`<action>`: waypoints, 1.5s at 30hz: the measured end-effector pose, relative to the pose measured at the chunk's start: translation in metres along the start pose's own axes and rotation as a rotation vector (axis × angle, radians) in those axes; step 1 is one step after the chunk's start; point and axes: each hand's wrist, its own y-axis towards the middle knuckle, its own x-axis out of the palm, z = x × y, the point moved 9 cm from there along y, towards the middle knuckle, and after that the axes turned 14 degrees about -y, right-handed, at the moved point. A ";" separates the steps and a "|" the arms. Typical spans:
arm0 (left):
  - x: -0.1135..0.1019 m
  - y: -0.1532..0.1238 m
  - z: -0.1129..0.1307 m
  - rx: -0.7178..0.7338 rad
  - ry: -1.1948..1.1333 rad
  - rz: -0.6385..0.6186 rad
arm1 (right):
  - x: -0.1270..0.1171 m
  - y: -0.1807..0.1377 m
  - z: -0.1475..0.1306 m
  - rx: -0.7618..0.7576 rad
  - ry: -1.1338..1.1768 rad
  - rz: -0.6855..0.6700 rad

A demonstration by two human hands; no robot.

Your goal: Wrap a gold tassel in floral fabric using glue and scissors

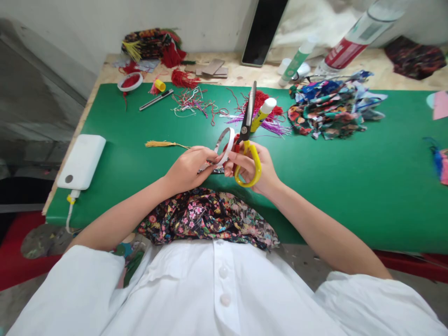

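My left hand point(191, 165) pinches the lower edge of a thin white ring point(229, 148) between thumb and fingers. My right hand point(265, 170) is closed around scissors point(244, 129) with one yellow handle and one red part; the blades point up and away, together. Fingertips of the right hand also reach the ring's side. Below both hands, a black floral cloth point(206, 215) lies bunched at the table's near edge against the white shirt. A small patterned piece shows under the left fingers, partly hidden. A yellow glue stick point(263, 114) is just behind the scissors.
A green mat point(332, 186) covers the table. A gold tassel point(164, 144), a craft knife point(156, 100), loose threads point(192, 101) and a ring with red inside point(130, 81) lie left. Fabric scraps point(332, 109) and a bottle point(350, 46) stand right. A white power bank point(82, 161) is far left.
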 end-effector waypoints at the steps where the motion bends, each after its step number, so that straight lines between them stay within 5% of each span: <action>1: 0.000 -0.001 -0.002 -0.030 -0.011 -0.009 | -0.002 0.000 0.000 -0.005 -0.007 0.015; 11: 0.010 -0.005 -0.011 -0.119 -0.162 -0.125 | -0.017 0.005 0.001 -0.049 -0.074 0.127; 33: 0.018 -0.011 -0.012 -0.201 -0.351 -0.088 | -0.008 -0.009 -0.008 -0.124 -0.188 0.153; 39: 0.014 -0.006 -0.005 -0.122 -0.248 -0.089 | -0.018 -0.008 -0.009 -0.121 -0.189 0.243; 45: 0.010 -0.006 -0.012 -0.230 -0.414 -0.033 | -0.028 -0.005 -0.013 -0.159 -0.200 0.282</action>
